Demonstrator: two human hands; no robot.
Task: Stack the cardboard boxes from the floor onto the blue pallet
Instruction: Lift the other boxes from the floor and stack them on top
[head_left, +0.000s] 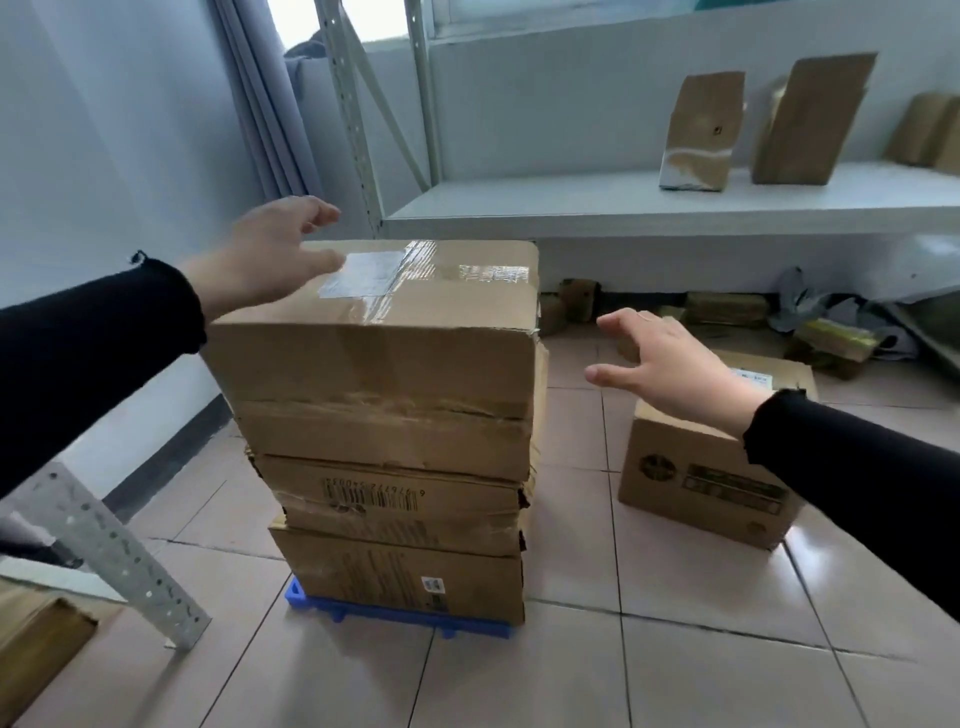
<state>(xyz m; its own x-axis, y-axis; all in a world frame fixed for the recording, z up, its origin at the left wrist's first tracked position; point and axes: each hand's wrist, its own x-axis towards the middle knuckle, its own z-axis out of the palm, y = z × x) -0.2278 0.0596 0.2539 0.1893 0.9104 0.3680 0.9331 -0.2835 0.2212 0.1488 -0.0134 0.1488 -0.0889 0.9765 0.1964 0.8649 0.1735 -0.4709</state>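
A stack of three cardboard boxes stands on the small blue pallet (395, 621) on the tiled floor. The top box (379, 358) is large and taped, the middle box (400, 501) shows a barcode, and the bottom box (405, 577) carries a small label. My left hand (270, 254) hovers open over the top box's left rear corner, fingers spread. My right hand (670, 364) is open in the air to the right of the stack, holding nothing. Another cardboard box (711, 483) sits on the floor at the right, partly hidden behind my right forearm.
A white metal shelf (675, 205) behind the stack holds upright cardboard pieces (701, 130). Small wrapped packages (727, 309) lie on the floor beneath it. A perforated metal bar (119, 556) slants at the left, with flat cardboard (36, 639) below it and a curtain (260, 93) at the back.
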